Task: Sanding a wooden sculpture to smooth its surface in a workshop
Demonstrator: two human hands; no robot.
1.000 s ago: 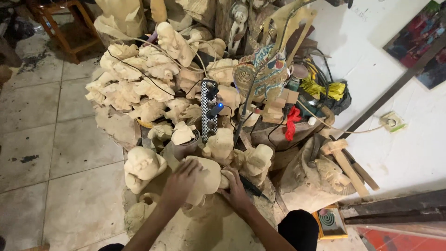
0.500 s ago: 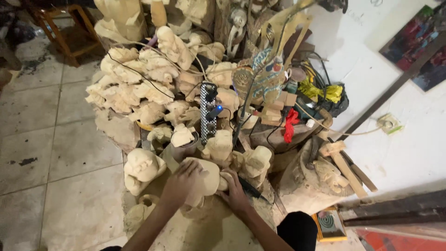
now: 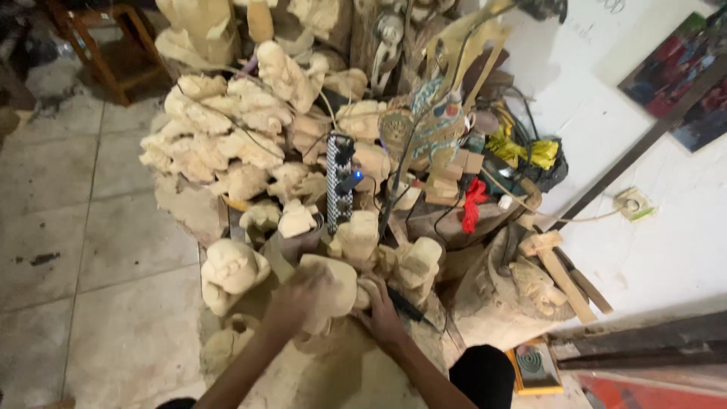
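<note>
A pale, rough-cut wooden carving [image 3: 333,286] sits low in the head view, in front of a big heap of similar pale carvings [image 3: 227,144]. My left hand [image 3: 291,299] wraps over its left side. My right hand [image 3: 382,310] presses against its right side, and a dark, thin tool [image 3: 405,307] pokes out past that hand. Whether the right hand grips the tool or the carving I cannot tell for sure. Sawdust-covered ground [image 3: 341,371] lies under my forearms.
A black-and-white power strip [image 3: 340,182] with a blue light stands upright in the heap. Cables, a red rag [image 3: 473,204], yellow and black gear [image 3: 530,155] and wood offcuts [image 3: 564,273] crowd the white wall at right. Tiled floor [image 3: 83,250] spreads left; a wooden stool [image 3: 106,45] stands far left.
Both hands stay on the same carving. The left hand has shifted slightly over its top; the view has barely moved.
</note>
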